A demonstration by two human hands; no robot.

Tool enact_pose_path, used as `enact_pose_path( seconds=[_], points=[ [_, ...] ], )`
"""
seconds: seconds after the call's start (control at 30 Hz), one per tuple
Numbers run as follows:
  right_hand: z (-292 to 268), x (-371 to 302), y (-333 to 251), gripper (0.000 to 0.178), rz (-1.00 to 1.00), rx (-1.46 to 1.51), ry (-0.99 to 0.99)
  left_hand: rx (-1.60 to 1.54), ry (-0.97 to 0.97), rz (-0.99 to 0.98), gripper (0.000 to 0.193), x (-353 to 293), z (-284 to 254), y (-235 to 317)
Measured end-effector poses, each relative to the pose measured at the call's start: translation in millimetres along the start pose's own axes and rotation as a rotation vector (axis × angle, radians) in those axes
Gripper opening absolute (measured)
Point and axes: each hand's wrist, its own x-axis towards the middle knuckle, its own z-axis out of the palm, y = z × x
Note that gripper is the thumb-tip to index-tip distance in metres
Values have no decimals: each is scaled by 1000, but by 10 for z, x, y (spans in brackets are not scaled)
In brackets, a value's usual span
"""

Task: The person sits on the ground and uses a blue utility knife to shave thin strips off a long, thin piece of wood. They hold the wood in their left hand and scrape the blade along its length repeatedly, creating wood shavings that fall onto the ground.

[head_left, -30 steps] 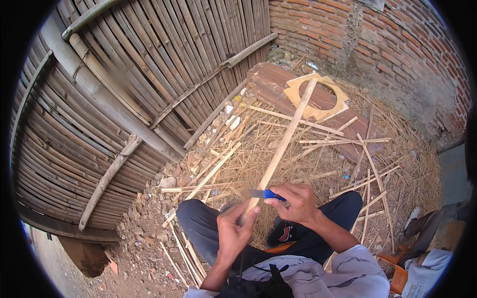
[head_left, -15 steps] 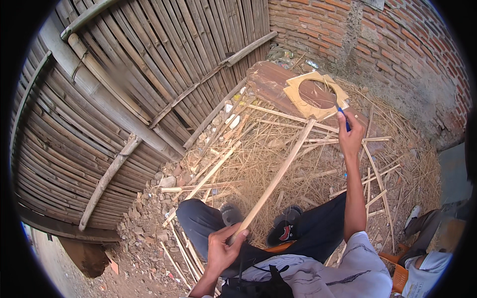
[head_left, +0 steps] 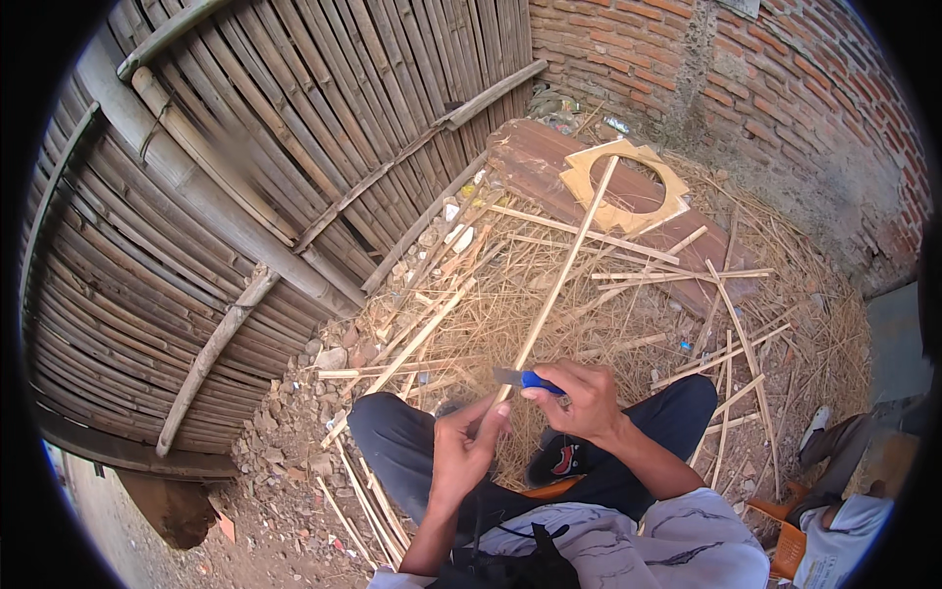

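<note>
Head view: your right hand (head_left: 587, 404), out at far end of bamboo strip (head_left: 561, 277) half second ago, back near lap, fingers closed round blue-handled knife (head_left: 528, 379), blade on strip. Left hand (head_left: 461, 454) pinches strip's near end. Another shaving stroke likely starting.

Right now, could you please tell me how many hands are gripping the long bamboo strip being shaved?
2. The left hand grips the long pale bamboo strip at its near end; the right hand, just beyond it, holds a blue-handled knife against the strip. No other hands appear.
</note>
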Motion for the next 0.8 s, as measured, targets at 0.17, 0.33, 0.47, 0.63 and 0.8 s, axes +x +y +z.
enact_pose_path(
  seconds=[0.17, 0.33, 0.47, 0.63, 0.8],
  points=[
    [31, -15, 58, 29, -31, -21, 66, 23, 35, 86, 30, 2, 56, -27],
    [-161, 220, 499, 33, 68, -79, 273, 140, 50, -6, 25, -218, -47, -73],
    [-634, 542, 1152, 35, 287, -209, 387, 110, -5, -13, 24, -473, -193, -233],
    [-955, 638, 1456, 32, 402, -263, 470, 105, -106, -212, 33, -503, -508, -242],
    [-344, 284, 730, 31, 185, -67, 239, 3, -93, -205, 39, -288, -417, -263]
  ],
)
